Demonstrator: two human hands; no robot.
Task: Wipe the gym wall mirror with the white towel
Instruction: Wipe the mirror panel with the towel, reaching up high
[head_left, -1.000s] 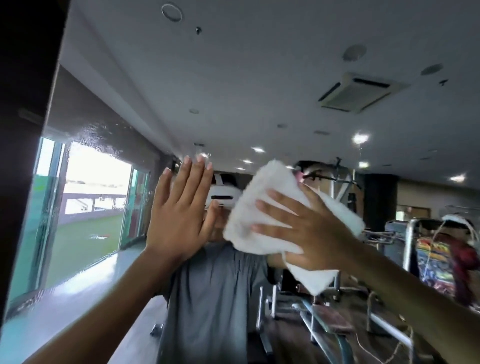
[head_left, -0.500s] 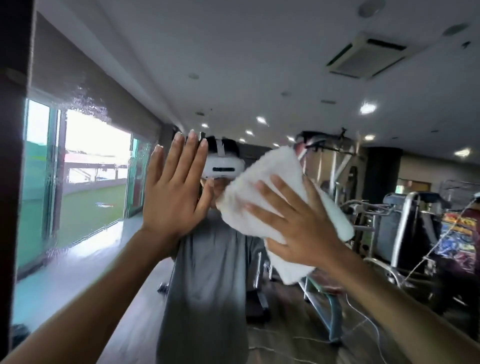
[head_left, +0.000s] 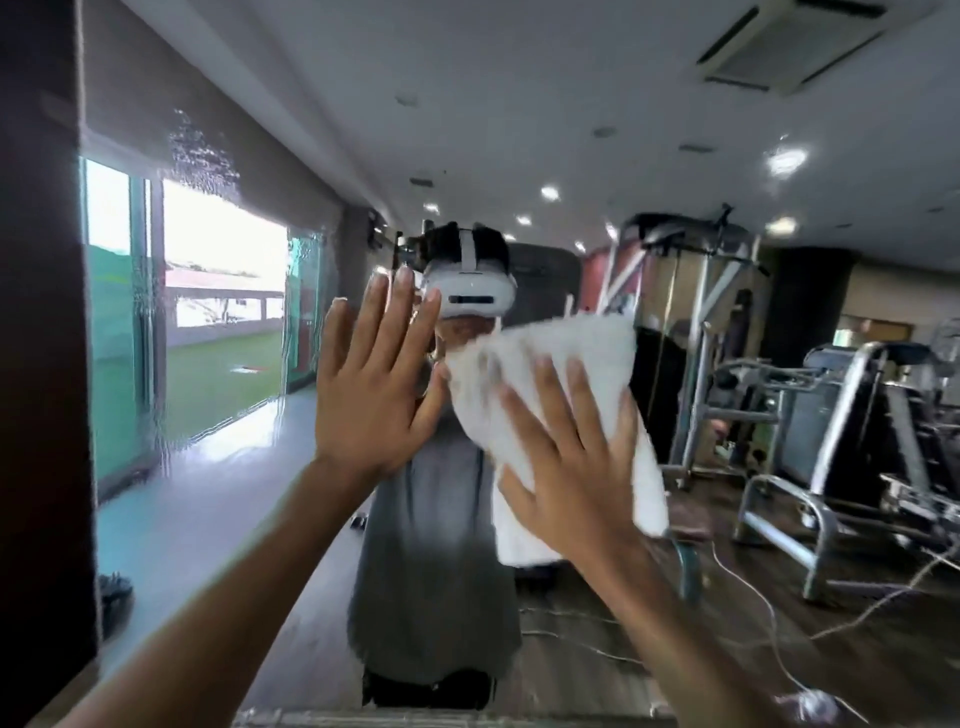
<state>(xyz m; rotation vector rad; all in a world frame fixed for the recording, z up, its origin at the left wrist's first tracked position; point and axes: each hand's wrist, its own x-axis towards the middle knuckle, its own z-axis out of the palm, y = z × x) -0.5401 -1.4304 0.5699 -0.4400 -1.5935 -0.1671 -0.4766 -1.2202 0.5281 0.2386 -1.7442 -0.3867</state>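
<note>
— What is the grip of the right hand (head_left: 569, 467) doing?
— Its fingers are straight and spread apart. They press the white towel (head_left: 592, 364) flat on the mirror (head_left: 519, 119), with nothing curled round it. The bunched towel sits at mid-height of the glass, just right of the reflected headset (head_left: 470, 296).
— And the left hand (head_left: 374, 400)?
— Its grip is apart too, with straight fingers and the palm toward the glass. It is just left of the towel, thumb near the cloth's edge. Whether it touches the glass cannot be told.
— Edges and room?
— The mirror's left edge meets a dark wall (head_left: 41, 364), well left of both hands. Wet streaks (head_left: 202, 156) mark the upper left. Broad glass lies open above and to the right, where gym machines (head_left: 831, 415) are reflected.
</note>
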